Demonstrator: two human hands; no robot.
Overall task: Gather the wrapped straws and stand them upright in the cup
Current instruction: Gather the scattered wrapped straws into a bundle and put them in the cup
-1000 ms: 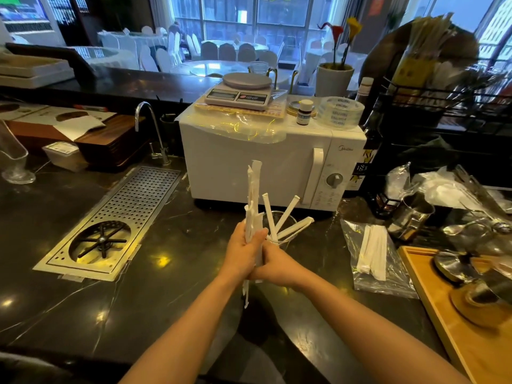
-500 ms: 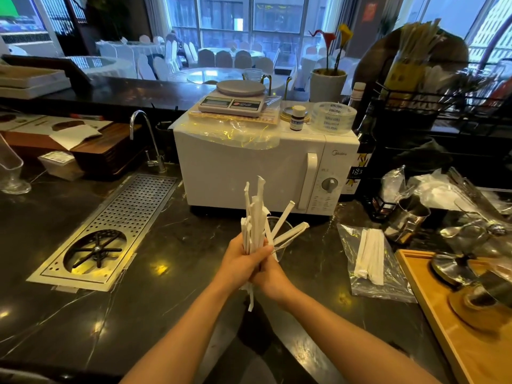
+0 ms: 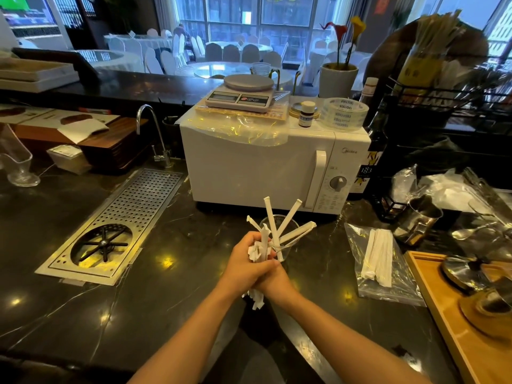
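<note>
A clear glass cup stands on the dark counter in front of the microwave, with three wrapped white straws fanned out in it. My left hand and my right hand are clasped together just in front of the cup, both closed around a bundle of wrapped straws. The bundle's tops poke out a little above my fingers and its lower ends hang below my hands. More wrapped straws lie in a clear plastic bag to the right.
A white microwave stands right behind the cup. A perforated metal rinser tray is set into the counter at left, with a tap behind it. At right are a wooden tray, a metal jug and plastic wrapping.
The bundle has slid down through my hands: its tops stood well above my fingers before and now barely show. My hands have stayed just in front of the cup.
</note>
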